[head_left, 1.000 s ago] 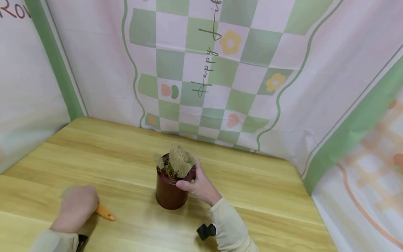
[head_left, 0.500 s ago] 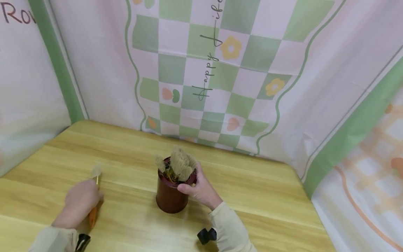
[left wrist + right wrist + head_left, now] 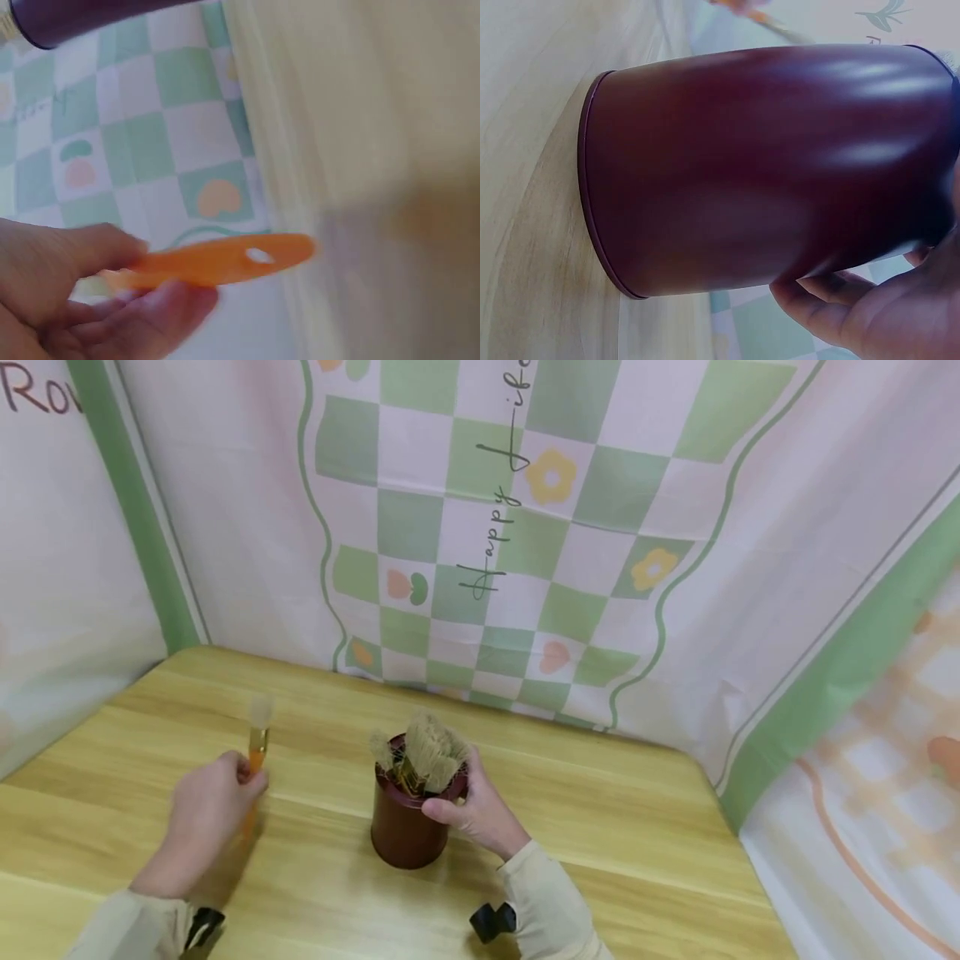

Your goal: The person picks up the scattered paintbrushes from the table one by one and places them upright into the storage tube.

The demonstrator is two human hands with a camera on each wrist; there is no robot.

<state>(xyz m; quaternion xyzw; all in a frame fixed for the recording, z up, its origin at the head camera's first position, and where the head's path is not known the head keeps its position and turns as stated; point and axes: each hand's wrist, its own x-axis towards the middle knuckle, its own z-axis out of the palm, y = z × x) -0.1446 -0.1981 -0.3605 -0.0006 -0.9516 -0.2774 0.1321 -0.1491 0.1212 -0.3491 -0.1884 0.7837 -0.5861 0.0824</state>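
Note:
In the head view my left hand [image 3: 213,806] pinches an orange-handled paintbrush [image 3: 257,758] between thumb and fingers, its pale bristles pointing up. The left wrist view shows the tail of its handle [image 3: 255,255], with a hole through it, sticking out past the fingertips. To the right, a dark red-brown cylindrical brush pot [image 3: 408,827] stands on the table, and several brushes [image 3: 427,756] with pale bristles poke out of its top. My right hand [image 3: 480,810] grips the pot near the rim from its right side, thumb in front; in the right wrist view fingers [image 3: 810,311] curl against its wall.
The wood-grain table [image 3: 600,827] runs back to a hanging cloth [image 3: 495,552] with green and white checks. More cloth closes off the left and right sides. A black strap piece [image 3: 492,922] sits at the right sleeve.
My left hand has moved right and away from me, turning the paintbrush from handle toward the right to bristles up. My right hand stays on the pot.

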